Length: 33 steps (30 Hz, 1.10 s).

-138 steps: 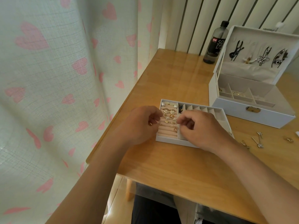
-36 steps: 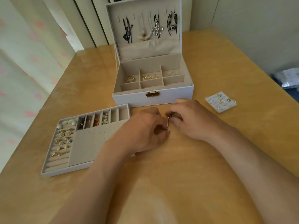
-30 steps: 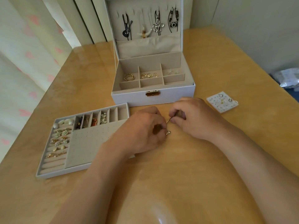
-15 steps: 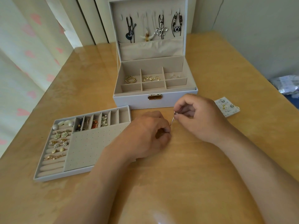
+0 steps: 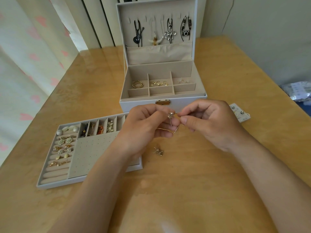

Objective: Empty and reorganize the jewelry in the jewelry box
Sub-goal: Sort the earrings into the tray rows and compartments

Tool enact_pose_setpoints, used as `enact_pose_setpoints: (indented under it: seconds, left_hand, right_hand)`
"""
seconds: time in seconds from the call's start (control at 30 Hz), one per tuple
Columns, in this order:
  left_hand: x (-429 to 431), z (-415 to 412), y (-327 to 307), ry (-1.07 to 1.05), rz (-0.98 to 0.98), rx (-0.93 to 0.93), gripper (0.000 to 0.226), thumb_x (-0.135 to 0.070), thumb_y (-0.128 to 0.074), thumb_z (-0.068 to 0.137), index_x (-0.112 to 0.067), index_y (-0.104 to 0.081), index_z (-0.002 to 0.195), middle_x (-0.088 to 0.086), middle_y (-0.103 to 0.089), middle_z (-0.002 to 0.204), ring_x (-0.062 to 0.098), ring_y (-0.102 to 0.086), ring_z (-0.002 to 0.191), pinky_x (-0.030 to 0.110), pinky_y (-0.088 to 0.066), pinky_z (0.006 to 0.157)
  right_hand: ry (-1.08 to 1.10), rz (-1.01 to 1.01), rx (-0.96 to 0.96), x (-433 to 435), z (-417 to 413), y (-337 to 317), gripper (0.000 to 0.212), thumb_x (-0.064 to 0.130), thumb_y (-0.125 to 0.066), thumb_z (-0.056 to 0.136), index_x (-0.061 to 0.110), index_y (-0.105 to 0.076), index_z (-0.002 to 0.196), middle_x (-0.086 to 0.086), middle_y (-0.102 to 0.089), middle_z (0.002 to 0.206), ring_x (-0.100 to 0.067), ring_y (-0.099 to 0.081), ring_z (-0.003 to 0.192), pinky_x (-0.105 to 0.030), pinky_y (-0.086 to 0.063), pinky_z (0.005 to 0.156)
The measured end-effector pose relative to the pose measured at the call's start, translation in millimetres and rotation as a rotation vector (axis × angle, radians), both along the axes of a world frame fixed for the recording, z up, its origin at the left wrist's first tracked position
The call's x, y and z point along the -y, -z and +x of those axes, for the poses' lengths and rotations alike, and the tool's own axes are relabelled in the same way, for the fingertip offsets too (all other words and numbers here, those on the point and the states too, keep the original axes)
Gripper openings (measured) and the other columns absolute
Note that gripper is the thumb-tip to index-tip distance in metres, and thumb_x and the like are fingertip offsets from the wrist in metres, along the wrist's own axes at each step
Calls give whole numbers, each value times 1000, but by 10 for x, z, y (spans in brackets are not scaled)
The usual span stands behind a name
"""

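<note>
You've got just the one camera here, strapped to your head, wide-angle, tilted forward and down over the tabletop (image 5: 227,78). It sits close in: your forearms come up from the bottom edge, and your left hand (image 5: 143,130) and right hand (image 5: 210,125) land about mid-frame. The open jewelry box (image 5: 181,101) faces you just beyond them, the tray (image 5: 87,153) lies lower left, and a curtain (image 5: 25,64) fills the left edge.

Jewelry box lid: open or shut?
Open. The lid stands upright, necklaces hang on its inner face, and the compartments below show.
</note>
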<state>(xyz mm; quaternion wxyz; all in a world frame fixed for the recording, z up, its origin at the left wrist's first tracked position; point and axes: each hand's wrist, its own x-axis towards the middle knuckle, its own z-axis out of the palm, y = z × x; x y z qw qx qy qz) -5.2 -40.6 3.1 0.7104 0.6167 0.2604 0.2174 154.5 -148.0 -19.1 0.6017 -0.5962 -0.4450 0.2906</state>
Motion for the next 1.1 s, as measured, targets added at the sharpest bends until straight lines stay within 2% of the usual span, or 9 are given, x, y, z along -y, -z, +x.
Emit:
enact_pose_setpoints:
  seconds: [0.13, 0.3, 0.5, 0.53, 0.6, 0.7, 0.77, 0.93, 1.1]
  left_hand:
    - [-25, -12, -23, -1, -131, 10, 17, -8, -53, 99, -1, -68, 103, 17, -71, 83, 25, -67, 71, 30, -56, 62]
    - [-23, -10, -22, 1, -155, 15, 12, -8, -57, 98, -5, -68, 102, 13, -69, 81, 22, -67, 63, 29, -56, 56]
    - [-45, -25, 5, -16, -105, 2, 10, -1, -61, 94, -2, -68, 101, 15, -71, 82, 24, -68, 66, 31, -59, 60]
    - [-43, -25, 13, -33, -43, -18, 10, 1, -62, 94, -3, -68, 100, 16, -72, 82, 24, -69, 68, 33, -59, 61]
    - [-45, -16, 63, -90, 238, -109, 12, -1, -65, 92, -11, -71, 96, 11, -75, 80, 20, -69, 70, 33, -59, 68]
    - [-44, -5, 131, -108, 628, -246, 16, -11, -71, 88, -27, -72, 90, -3, -75, 79, 13, -66, 73, 23, -53, 72]
    - [-42, -8, 160, -78, 684, -253, 16, -11, -72, 88, -27, -73, 89, -7, -73, 79, 7, -63, 71, 15, -49, 68]
    - [-75, -16, 189, -31, 807, -310, 11, -9, -70, 87, -18, -75, 93, -10, -70, 80, 2, -61, 74, 6, -43, 68]
    - [-71, -24, 205, 30, 889, -335, 12, -8, -69, 86, -18, -74, 91, -8, -70, 78, 11, -63, 73, 19, -50, 70]
  right_hand:
    - [-26, 26, -133, -1, 28, 0, 11, 8, -74, 74, 15, -79, 82, -15, -72, 82, -20, -61, 64, -27, -51, 62]
    - [-80, 44, -241, 1, 31, 8, 18, 1, -67, 73, 9, -77, 87, -16, -75, 92, -24, -64, 74, -26, -53, 66]
    - [-95, 24, -252, -2, 38, 20, 14, 2, -69, 75, 6, -76, 87, -19, -72, 87, -27, -64, 74, -30, -54, 61]
    - [-83, 4, -224, -1, 40, 20, 13, 4, -71, 75, 7, -77, 86, -21, -71, 85, -26, -64, 73, -30, -53, 58]
    - [-30, -72, -95, -1, 48, 21, 9, 4, -76, 80, 8, -76, 87, -22, -71, 82, -24, -64, 70, -29, -50, 54]
    - [52, -191, 150, -12, 55, 78, 11, 6, -74, 86, 17, -76, 86, -3, -74, 79, -15, -67, 70, -26, -51, 60]
    - [75, -244, 275, -14, 56, 106, 10, 13, -75, 85, 23, -76, 84, 7, -74, 78, -13, -68, 73, -26, -54, 69]
    - [59, -279, 361, -16, 29, 88, 9, 14, -75, 86, 22, -77, 87, 13, -70, 73, 2, -61, 66, -10, -45, 64]
    - [62, -321, 423, 0, 11, 76, 12, 17, -74, 88, 27, -78, 93, 15, -71, 82, 2, -63, 77, -8, -46, 68]
